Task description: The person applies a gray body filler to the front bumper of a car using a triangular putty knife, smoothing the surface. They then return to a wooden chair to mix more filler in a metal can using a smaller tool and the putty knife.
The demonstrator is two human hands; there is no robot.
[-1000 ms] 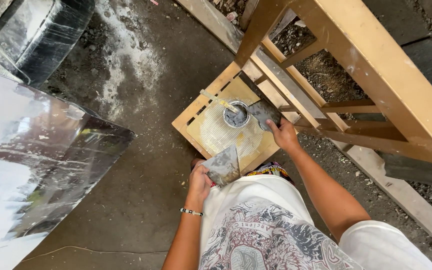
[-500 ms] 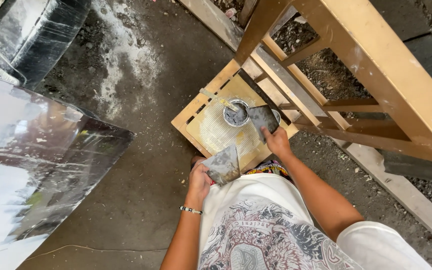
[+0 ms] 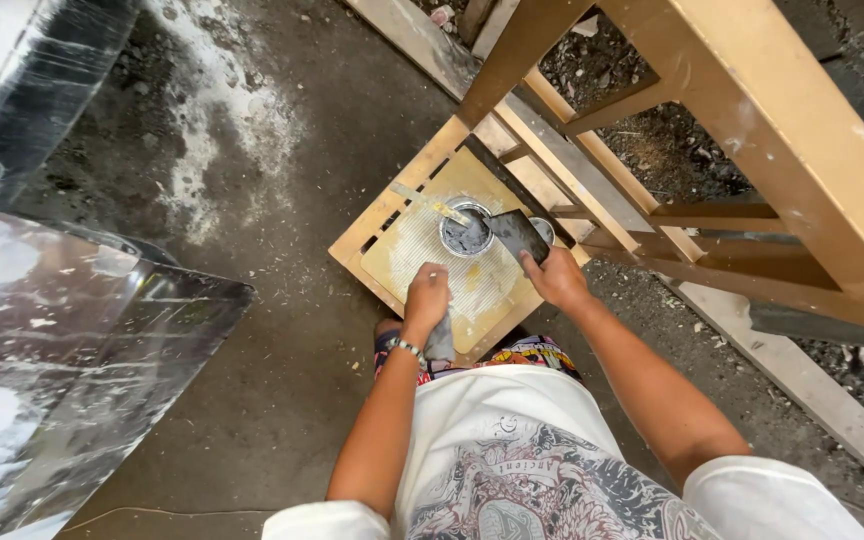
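Gripping a grey scraper (image 3: 440, 342) in the closed left hand (image 3: 426, 296) over the yellow board surface (image 3: 407, 255) | round tin (image 3: 466, 233) of grey paste at the board's far edge | right hand (image 3: 556, 277) pinching a dark putty knife (image 3: 518, 234) beside the tin | wooden frame (image 3: 752, 130) at right

Tin (image 3: 466, 232) on stool (image 3: 372, 235), ladder (image 3: 712, 130) right

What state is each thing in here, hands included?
Small round metal tin: open, grey paste inside.
Flat dark scraper blade: held by right hand, tilted at the tin's rim.
Grey folded scraper: gripped in left hand, pointing down.
Low wooden stool: upright, top smeared pale.
Glossy black panel: dusty, streaked.
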